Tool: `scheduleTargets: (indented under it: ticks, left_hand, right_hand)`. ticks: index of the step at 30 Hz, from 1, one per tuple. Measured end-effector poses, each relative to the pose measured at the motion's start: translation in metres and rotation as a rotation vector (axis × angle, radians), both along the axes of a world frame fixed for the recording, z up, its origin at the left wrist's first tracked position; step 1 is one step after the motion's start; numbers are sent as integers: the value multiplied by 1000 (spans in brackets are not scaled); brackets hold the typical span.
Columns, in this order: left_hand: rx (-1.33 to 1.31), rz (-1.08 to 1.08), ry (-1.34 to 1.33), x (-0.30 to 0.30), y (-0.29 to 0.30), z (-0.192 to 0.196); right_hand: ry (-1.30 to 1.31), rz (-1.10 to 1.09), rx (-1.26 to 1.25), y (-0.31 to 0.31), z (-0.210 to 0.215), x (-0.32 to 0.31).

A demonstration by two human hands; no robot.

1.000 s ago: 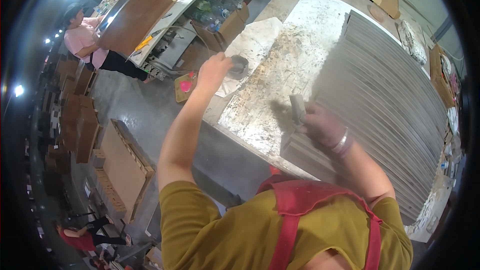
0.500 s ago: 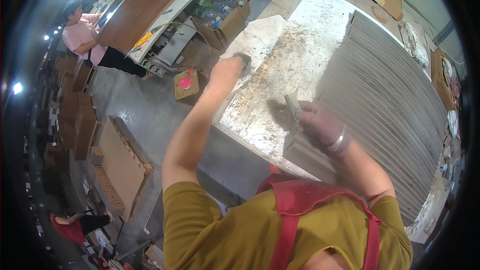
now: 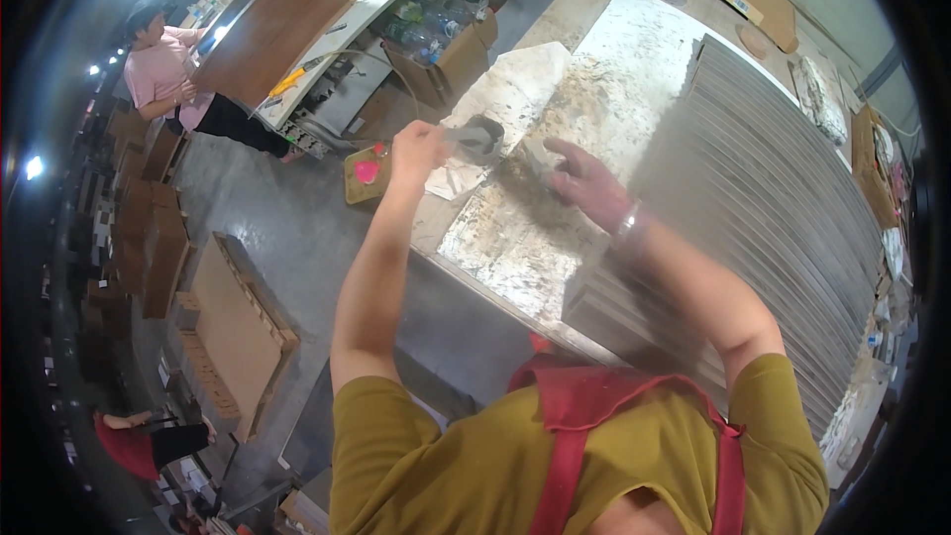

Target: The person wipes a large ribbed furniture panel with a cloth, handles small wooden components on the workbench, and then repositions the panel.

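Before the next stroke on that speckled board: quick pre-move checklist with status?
1. Left hand gripping the grey scraper-like tool: ok.
2. Right hand gloved, on the speckled board, holding a small grey piece: ok; exact grip cannot tell, blurred.
3. Board flat on the bench: ok.
4. Stack of grey sheets beside the right forearm, neatly fanned: ok.
5. Person in pink top stands well away: ok.
6. Tool edge condition: cannot tell.
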State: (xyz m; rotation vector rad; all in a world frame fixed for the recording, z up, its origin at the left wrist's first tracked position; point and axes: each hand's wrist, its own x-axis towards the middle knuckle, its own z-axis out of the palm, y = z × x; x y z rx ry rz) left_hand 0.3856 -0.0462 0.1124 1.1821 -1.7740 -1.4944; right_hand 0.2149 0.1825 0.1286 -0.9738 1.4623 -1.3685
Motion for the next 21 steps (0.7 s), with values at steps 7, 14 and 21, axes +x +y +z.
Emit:
scheduleTargets:
  ticks: [7, 14, 21]
  left_hand:
    - [283, 63, 283, 28, 4, 5]
    - [179, 85, 278, 38, 5, 6]
    - [138, 78, 297, 29, 16, 11]
  right_hand:
    - [822, 8, -102, -86, 11, 4]
    - [1164, 72, -25, -114, 14, 4]
    - [1031, 14, -28, -105, -6, -1]
